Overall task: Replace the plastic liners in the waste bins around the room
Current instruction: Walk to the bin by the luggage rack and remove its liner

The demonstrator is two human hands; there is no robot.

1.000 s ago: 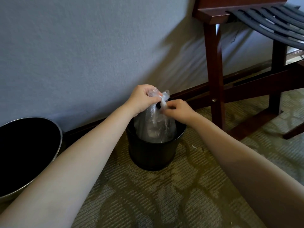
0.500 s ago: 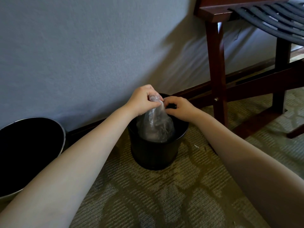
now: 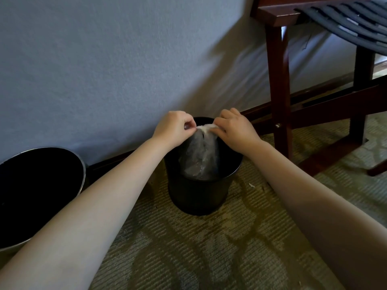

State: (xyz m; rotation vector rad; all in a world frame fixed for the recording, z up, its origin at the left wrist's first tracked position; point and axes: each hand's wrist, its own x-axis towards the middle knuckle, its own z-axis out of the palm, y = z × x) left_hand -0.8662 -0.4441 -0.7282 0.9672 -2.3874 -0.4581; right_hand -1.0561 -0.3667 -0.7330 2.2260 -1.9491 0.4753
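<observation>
A small black waste bin (image 3: 199, 195) stands on the carpet by the wall. A clear plastic liner (image 3: 199, 158) hangs bunched inside it, its gathered top stretched just above the rim. My left hand (image 3: 173, 128) pinches the left end of that top. My right hand (image 3: 234, 128) pinches the right end. Both hands hover over the bin's far rim, a short gap apart.
A larger bin (image 3: 37, 191) with a metal rim and dark inside sits at the left against the blue-grey wall (image 3: 125, 59). A dark wooden luggage rack (image 3: 280, 91) with black straps stands to the right. Patterned carpet (image 3: 199, 248) covers the floor.
The hands have dropped lower over the bin and pulled apart, stretching the liner's gathered top sideways. The liner sits deeper in the bin than a second ago.
</observation>
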